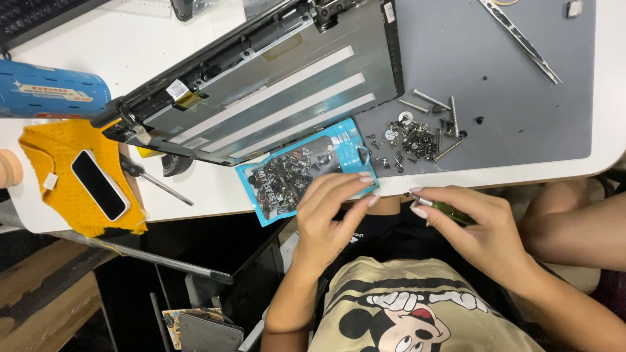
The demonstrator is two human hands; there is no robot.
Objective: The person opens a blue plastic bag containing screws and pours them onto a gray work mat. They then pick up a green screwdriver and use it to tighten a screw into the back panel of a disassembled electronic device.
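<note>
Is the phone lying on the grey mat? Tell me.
No. The phone lies on the yellow cloth, far from the grey mat.
</note>
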